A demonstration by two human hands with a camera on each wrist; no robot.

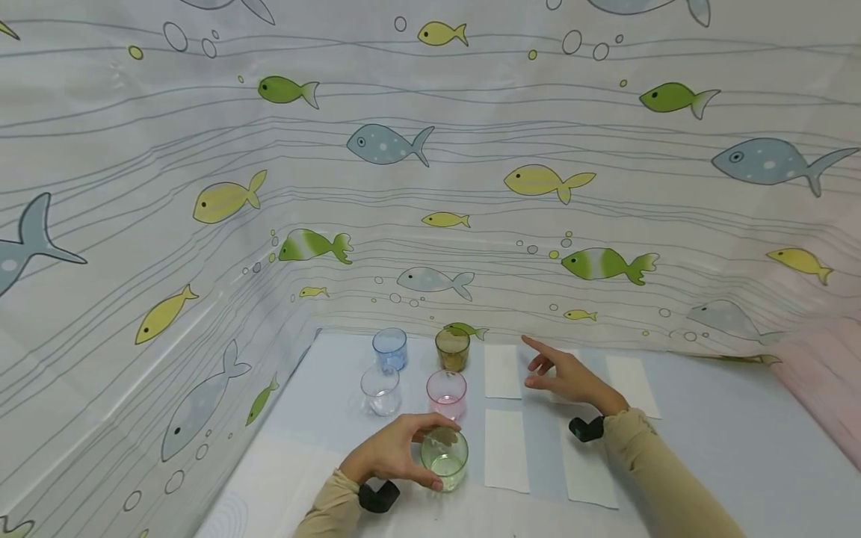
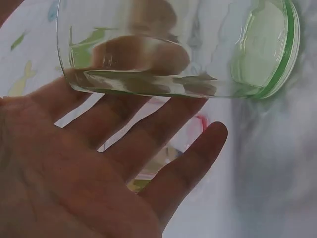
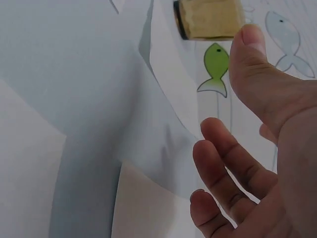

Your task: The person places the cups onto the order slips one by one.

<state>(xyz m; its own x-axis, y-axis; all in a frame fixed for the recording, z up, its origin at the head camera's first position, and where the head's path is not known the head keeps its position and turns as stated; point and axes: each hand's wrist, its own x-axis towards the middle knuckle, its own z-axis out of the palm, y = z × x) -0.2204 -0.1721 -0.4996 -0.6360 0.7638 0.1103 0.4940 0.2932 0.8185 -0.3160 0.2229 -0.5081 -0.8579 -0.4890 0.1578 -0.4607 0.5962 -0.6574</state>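
Note:
My left hand (image 1: 395, 450) holds a green-tinted clear glass (image 1: 447, 469) upright at the front of the table, thumb at its near side and fingers round the far side. In the left wrist view the same glass (image 2: 213, 59) shows its thick green base, with fingertips visible through its wall. My right hand (image 1: 570, 379) hovers over the white paper pieces at the back right, holding nothing. Its index finger points forward while the others bend loosely. The right wrist view shows this hand (image 3: 257, 163) with thumb and fingers apart.
Behind the green glass stand a pink glass (image 1: 447, 397), a clear glass (image 1: 380, 392), a blue glass (image 1: 390, 351) and an amber glass (image 1: 453, 351). Several white paper rectangles, including a front-left sheet (image 1: 506, 452), lie on the pale blue table. A fish-print curtain (image 1: 498, 246) surrounds the table.

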